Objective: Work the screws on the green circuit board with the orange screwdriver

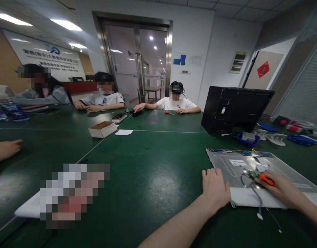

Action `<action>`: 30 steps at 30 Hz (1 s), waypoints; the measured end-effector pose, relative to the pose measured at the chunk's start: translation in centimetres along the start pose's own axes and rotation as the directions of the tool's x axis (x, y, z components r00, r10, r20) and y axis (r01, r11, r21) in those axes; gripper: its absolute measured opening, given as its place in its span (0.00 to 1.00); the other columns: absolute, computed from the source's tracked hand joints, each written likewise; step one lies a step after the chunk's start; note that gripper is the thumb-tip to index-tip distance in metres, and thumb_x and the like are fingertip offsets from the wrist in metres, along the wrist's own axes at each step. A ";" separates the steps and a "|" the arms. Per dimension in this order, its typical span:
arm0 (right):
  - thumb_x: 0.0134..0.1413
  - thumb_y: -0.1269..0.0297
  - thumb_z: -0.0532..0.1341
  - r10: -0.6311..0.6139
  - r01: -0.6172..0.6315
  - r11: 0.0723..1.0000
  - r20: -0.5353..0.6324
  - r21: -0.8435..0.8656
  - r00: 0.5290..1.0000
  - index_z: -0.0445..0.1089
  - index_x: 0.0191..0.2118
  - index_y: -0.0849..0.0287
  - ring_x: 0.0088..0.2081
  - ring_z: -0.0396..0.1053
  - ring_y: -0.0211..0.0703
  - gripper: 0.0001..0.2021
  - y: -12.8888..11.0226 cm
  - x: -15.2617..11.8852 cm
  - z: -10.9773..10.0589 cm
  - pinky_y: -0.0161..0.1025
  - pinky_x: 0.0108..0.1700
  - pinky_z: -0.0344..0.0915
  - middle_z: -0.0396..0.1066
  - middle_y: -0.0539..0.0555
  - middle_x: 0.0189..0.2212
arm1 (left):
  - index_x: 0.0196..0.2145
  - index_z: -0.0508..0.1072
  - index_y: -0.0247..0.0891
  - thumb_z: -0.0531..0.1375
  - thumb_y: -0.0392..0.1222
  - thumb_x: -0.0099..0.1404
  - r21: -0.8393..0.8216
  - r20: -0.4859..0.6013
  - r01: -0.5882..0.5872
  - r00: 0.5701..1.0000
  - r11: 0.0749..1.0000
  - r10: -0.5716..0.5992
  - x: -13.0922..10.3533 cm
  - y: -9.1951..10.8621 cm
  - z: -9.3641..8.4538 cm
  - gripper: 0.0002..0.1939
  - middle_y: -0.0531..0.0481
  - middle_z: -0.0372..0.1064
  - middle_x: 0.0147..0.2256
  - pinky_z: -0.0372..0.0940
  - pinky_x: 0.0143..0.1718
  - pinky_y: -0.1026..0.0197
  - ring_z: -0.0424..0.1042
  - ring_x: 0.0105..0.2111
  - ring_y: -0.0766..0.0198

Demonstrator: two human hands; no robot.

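A flat metal-backed panel (225, 165) lies on the green table at the right, with a white strip along its near edge. My left hand (215, 187) rests at the panel's left edge, its fingers bent together over the rim; whatever they hold is hidden. My right hand (279, 187) grips an orange-handled tool (267, 179) over the panel. Beside the tool's handle is a small green circuit board (253, 174). Dark cables (259, 198) with white plugs run from there over the panel's near edge.
A black monitor housing (236, 108) stands behind the panel, near a blue tray (248, 138) and blue bags. An open white box (102, 130) sits left of centre. Several people sit across the table; another person's hand (7, 150) lies at the left edge.
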State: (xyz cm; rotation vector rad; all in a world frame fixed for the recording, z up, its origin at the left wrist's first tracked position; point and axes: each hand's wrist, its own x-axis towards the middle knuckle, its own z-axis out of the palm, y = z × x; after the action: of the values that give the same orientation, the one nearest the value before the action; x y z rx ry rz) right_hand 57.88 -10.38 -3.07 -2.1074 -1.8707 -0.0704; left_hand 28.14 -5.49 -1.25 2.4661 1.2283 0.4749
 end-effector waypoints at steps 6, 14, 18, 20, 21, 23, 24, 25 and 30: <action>0.56 0.42 0.54 0.015 -0.015 0.999 0.020 -0.031 1.000 0.75 0.38 0.56 0.40 0.77 0.62 0.23 -1.3 0.6 0.5 0.50 0.40 0.73 0.79 0.63 0.40 | 0.51 0.68 0.29 0.52 0.46 0.71 0.016 0.018 -0.079 0.997 0.997 0.079 -0.3 -0.2 -0.2 0.19 0.33 0.70 0.49 0.59 0.53 0.45 0.68 0.49 0.45; 0.59 0.48 0.52 0.018 -0.009 0.995 0.093 -0.098 0.995 0.76 0.34 0.54 0.37 0.78 0.59 0.19 -8.2 0.6 0.0 0.45 0.37 0.70 0.80 0.61 0.36 | 0.48 0.69 0.32 0.52 0.42 0.69 -0.017 0.091 -0.306 0.948 0.952 0.306 -0.3 -0.9 0.2 0.15 0.38 0.73 0.47 0.60 0.54 0.51 0.70 0.50 0.51; 0.61 0.43 0.51 0.122 -0.098 0.984 0.157 -0.151 0.980 0.76 0.36 0.57 0.36 0.78 0.61 0.24 -11.9 0.0 0.6 0.45 0.33 0.69 0.80 0.64 0.33 | 0.49 0.68 0.33 0.53 0.39 0.66 -0.027 0.097 -0.329 0.939 0.944 0.330 -0.2 -0.9 0.3 0.15 0.39 0.74 0.47 0.60 0.54 0.53 0.71 0.50 0.53; 0.62 0.42 0.49 0.176 -0.140 0.965 0.148 -0.223 0.973 0.74 0.35 0.58 0.35 0.78 0.63 0.26 -13.0 -0.1 0.9 0.47 0.32 0.69 0.79 0.65 0.31 | 0.49 0.67 0.32 0.53 0.39 0.65 -0.022 0.080 -0.301 0.950 0.953 0.301 -0.4 -0.7 0.2 0.16 0.38 0.74 0.46 0.61 0.53 0.50 0.72 0.48 0.51; 0.62 0.42 0.50 0.192 -0.154 0.958 0.146 -0.241 0.970 0.74 0.35 0.59 0.35 0.79 0.63 0.26 -13.3 -0.1 1.0 0.47 0.32 0.69 0.79 0.66 0.31 | 0.49 0.67 0.32 0.53 0.39 0.66 -0.022 0.067 -0.283 0.957 0.959 0.283 -0.7 -0.6 0.1 0.16 0.38 0.73 0.46 0.61 0.53 0.49 0.72 0.47 0.50; 0.61 0.43 0.51 0.219 -0.175 0.950 0.157 -0.258 0.963 0.75 0.33 0.59 0.35 0.79 0.64 0.25 -13.0 0.2 1.1 0.49 0.34 0.70 0.79 0.67 0.31 | 0.50 0.67 0.32 0.51 0.40 0.67 -0.025 0.040 -0.249 0.967 0.968 0.250 -1.4 -0.6 -0.1 0.16 0.38 0.73 0.47 0.60 0.54 0.48 0.71 0.48 0.50; 0.60 0.44 0.52 0.234 -0.185 0.947 0.169 -0.262 0.958 0.75 0.32 0.59 0.35 0.79 0.64 0.24 -12.5 0.4 1.1 0.49 0.35 0.70 0.79 0.67 0.31 | 0.50 0.67 0.33 0.51 0.41 0.68 -0.032 0.033 -0.242 0.970 0.970 0.243 -1.8 -0.7 -0.2 0.15 0.38 0.72 0.48 0.60 0.54 0.48 0.70 0.49 0.50; 0.60 0.45 0.52 0.244 -0.195 0.947 0.178 -0.255 0.953 0.75 0.31 0.59 0.35 0.79 0.64 0.24 -11.7 0.6 1.0 0.50 0.35 0.70 0.79 0.68 0.30 | 0.49 0.67 0.33 0.52 0.42 0.68 -0.032 0.029 -0.241 0.970 0.970 0.242 -2.3 -0.9 -0.4 0.15 0.38 0.72 0.48 0.60 0.55 0.48 0.70 0.49 0.50; 0.55 0.48 0.55 0.303 -0.282 0.945 0.117 -0.162 0.946 0.73 0.24 0.57 0.28 0.78 0.62 0.20 -5.4 1.3 1.0 0.50 0.29 0.70 0.77 0.66 0.25 | 0.50 0.68 0.34 0.53 0.44 0.69 -0.018 0.092 -0.343 0.935 0.939 0.343 -5.1 -2.6 -1.4 0.16 0.39 0.71 0.49 0.57 0.58 0.49 0.68 0.52 0.51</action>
State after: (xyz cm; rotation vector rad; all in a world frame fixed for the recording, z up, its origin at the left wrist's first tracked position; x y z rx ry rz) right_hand 52.67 -8.35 -2.56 -2.5281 -1.6446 0.0133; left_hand 22.84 -7.92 -1.93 2.6775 0.7596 0.4403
